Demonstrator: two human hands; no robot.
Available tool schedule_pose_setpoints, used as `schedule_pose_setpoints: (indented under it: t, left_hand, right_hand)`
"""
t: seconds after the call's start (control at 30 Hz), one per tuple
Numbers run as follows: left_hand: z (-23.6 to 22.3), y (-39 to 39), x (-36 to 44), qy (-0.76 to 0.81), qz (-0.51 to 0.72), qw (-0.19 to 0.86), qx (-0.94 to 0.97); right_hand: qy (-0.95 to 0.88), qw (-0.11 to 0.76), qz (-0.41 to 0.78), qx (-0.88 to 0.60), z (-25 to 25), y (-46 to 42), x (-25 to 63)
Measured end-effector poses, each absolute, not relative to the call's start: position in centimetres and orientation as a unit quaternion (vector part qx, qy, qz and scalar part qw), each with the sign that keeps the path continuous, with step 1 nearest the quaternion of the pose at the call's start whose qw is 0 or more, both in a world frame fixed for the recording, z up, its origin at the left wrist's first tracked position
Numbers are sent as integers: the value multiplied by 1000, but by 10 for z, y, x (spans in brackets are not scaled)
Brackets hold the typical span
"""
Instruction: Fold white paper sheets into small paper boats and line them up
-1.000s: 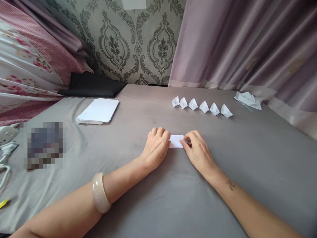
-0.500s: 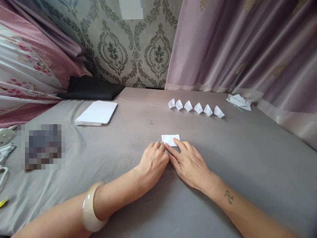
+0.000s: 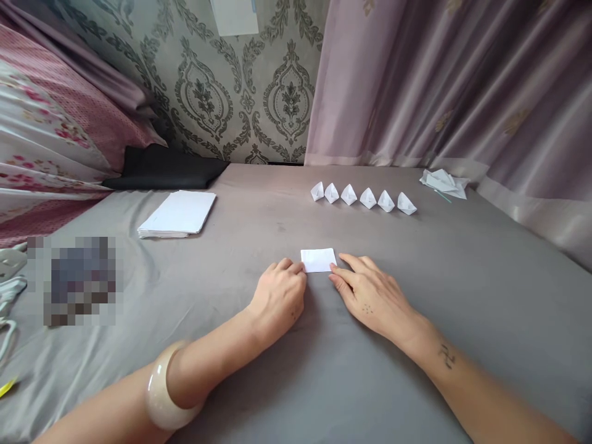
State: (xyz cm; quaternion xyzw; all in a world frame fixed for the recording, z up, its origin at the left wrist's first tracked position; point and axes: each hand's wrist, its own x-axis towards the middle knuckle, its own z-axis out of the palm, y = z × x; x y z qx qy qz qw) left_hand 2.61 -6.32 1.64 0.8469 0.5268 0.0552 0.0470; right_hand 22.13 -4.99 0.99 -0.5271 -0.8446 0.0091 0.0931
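White paper [image 3: 319, 260]: flat on grey cloth [image 3: 259, 385], between my hands.
Left hand [image 3: 280, 293]: curled at its left corner; whether gripping, I cannot tell.
Right hand [image 3: 372, 293]: apart, spread, fingertip on right corner.
Ink symbol [image 3: 446, 356]: my right wrist.

The near corners of the small white folded paper rectangle [image 3: 318, 260] are blocked by the curled left hand [image 3: 280, 299] and the spread right hand [image 3: 374, 296]; between them a gap narrows toward the paper. Its far edge is approachable over the smooth grey cloth surface [image 3: 250, 240], up to a row of six white folded-paper boats [image 3: 368, 198], too closely set for a hand to pass between. Leftward, the way runs free to the stack of white paper sheets [image 3: 178, 213].
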Motion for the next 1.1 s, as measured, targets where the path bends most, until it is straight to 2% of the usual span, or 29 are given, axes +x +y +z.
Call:
schedule_pose_setpoints:
  t: [0.17, 0.5, 0.8, 0.97, 1.1]
  left_hand:
    - [4, -44, 17, 648, 241, 163, 704]
    - [-2, -41, 22, 582, 302, 247, 713]
    - [-3, -44, 27, 523, 287, 188, 780]
    - [-13, -46, 25, 512, 322, 119, 788]
    - [-19, -49, 24, 521, 297, 67, 798]
  right_hand:
    - [-814, 179, -15, -553, -2, -40, 225]
    - [-790, 249, 3, -561, -10, -35, 218]
    - [-846, 299, -66, -437, -4, -40, 210]
    - [-859, 287, -88, -414, -3, -38, 212]
    - [-865, 265, -108, -412, -4, -31, 213]
